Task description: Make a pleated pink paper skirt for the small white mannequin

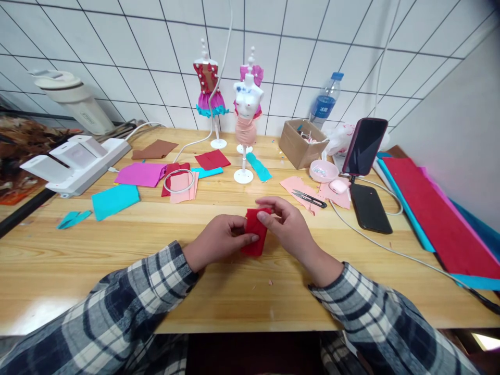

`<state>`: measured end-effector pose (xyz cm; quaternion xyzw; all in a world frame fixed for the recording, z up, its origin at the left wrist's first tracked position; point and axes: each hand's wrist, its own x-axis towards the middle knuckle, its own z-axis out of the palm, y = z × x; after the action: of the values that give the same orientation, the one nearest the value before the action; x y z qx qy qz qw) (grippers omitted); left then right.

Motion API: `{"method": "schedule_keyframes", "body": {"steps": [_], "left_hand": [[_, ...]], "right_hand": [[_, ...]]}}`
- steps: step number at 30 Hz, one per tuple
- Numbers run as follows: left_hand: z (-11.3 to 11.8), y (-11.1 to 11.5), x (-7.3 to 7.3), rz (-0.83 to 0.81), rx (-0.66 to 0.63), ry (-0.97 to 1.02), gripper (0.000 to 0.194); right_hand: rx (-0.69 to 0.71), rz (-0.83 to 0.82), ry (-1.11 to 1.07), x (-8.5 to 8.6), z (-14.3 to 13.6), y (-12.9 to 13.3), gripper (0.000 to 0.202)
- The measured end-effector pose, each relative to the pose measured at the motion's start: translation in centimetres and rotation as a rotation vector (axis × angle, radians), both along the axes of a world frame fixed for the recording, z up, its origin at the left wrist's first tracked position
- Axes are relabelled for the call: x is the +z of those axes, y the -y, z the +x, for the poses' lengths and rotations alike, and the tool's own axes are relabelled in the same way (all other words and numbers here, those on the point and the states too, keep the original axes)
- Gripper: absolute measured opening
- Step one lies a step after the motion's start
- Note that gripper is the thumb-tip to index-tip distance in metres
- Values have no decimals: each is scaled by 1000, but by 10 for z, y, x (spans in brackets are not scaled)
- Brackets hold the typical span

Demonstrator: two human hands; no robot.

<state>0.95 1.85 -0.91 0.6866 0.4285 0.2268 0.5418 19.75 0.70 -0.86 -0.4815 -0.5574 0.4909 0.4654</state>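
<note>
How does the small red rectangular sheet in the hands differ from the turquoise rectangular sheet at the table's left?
The left hand grips the red sheet and the right hand touches it; the turquoise sheet lies on the wooden table. The red sheet looks narrower than the turquoise. Both look plain, unpatterned.

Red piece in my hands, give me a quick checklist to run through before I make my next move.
1. Red piece held by the left hand: ok, thumb lies across its front.
2. Right hand firmly gripping too: cannot tell; its thumb is at the upper right corner, but the grip behind is hidden.
3. Edges of the red piece lined up: cannot tell, the hands cover part.
4. Black snips put down: ok, lying over a peach piece, right of the hands.
5. Table in front free of scraps: not ok, small bits lie there.
</note>
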Motion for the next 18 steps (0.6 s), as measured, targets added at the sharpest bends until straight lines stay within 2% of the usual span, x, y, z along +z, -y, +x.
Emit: {"method": "schedule_keyframes", "body": {"steps": [3,8,10,15,18], "left_hand": [[0,-3,3,-5,147,130,31],[0,-6,4,-8,247,233,37],[-1,-7,3,-28,236,253,37],[-3,-8,3,-189,91,271,32],[-3,-9,3,-191,121,278,31]], "right_hand": [[101,-78,-27,-4,-3,1,46],[185,-224,-53,-10,0,-3,24],[185,-269,-108,-9,3,-5,23],[178,-331,-151,-7,5,-4,25],[157,-378,-176,-6,3,-2,32]]}}
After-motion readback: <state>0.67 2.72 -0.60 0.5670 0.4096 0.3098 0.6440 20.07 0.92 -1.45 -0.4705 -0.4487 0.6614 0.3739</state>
